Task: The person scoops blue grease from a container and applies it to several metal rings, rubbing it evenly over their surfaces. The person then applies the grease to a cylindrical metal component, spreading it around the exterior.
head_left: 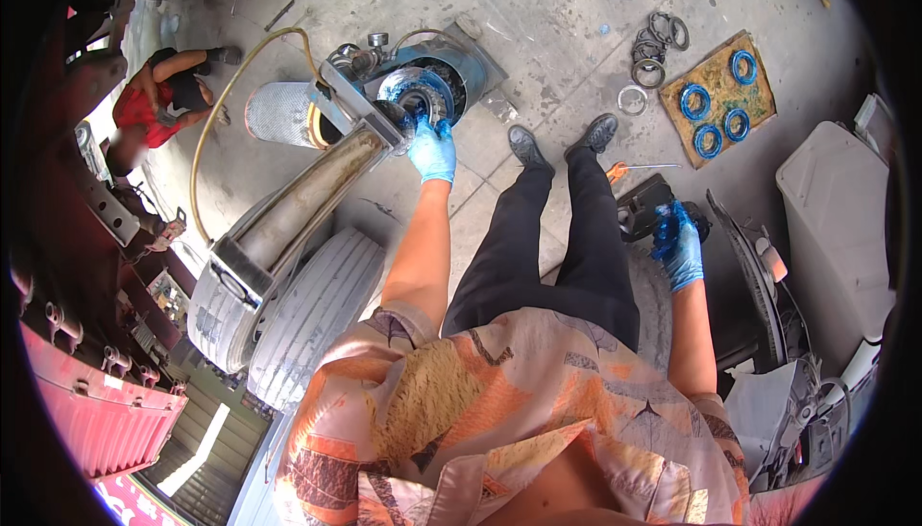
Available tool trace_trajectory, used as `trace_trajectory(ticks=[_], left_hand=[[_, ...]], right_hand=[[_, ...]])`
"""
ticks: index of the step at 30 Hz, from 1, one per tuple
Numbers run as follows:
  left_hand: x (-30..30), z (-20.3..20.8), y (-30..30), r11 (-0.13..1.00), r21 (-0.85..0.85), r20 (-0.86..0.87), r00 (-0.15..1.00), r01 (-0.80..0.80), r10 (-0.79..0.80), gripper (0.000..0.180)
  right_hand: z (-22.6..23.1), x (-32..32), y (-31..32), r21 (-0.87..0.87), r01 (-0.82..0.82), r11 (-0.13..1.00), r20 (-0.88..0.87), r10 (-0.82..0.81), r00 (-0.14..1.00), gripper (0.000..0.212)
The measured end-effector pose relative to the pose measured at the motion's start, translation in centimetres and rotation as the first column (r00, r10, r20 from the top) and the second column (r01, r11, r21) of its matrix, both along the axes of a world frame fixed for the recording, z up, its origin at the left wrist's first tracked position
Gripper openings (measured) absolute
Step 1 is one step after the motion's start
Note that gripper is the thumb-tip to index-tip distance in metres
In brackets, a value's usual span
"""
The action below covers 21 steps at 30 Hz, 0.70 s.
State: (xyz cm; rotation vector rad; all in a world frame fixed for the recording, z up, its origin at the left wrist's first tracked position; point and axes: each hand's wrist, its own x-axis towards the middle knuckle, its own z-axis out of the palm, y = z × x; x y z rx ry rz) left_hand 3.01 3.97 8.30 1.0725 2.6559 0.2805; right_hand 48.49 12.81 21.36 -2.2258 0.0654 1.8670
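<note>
At the near edge, a patterned shirt (499,401) is seen, with dark trousers (519,247) stretched away beyond it. To the near left, a worn tyre (322,319) is set beside a long metal beam (312,180), whose long axis is directed from near left toward far right.

To the right, the gloved right hand (680,243) is placed beside a black object (642,207). Its fingers are bent and coated in dark blue grease; whether anything is clamped between them cannot be told. Just beyond, a screwdriver (618,171) with an orange handle is laid on the floor.

Farther off and to the left, the gloved left hand (432,149) is held against the near side of a round, grease-smeared hub (434,90). Its fingertips are partly hidden there, so whether they are apart or closed on the metal cannot be told. The hub is found straight beyond this hand and slightly left, close to the beam's far end; by it the left hand is much the nearer, the right being kept well apart.

At far right, four blue-coated rings (683,101) are spread on a stained board (718,84), with bare metal rings (648,48) clustered to its left.
</note>
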Motion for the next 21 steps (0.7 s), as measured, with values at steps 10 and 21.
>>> trace_trajectory(ticks=[10, 21], left_hand=[[0.0, -4.7, -0.4, 0.999, 0.031, -0.215, 0.977, 0.014, -0.007, 0.039], [-1.8, -7.5, -1.5, 0.997, 0.024, -0.122, 0.990, 0.079, -0.075, 0.032]], right_hand=[[-1.0, -4.1, -2.3, -0.015, -0.210, 0.978, -0.043, 0.209, 0.977, 0.033], [-3.0, -4.8, -2.7, -0.007, -0.249, 0.968, -0.038, 0.249, 0.968, 0.034]])
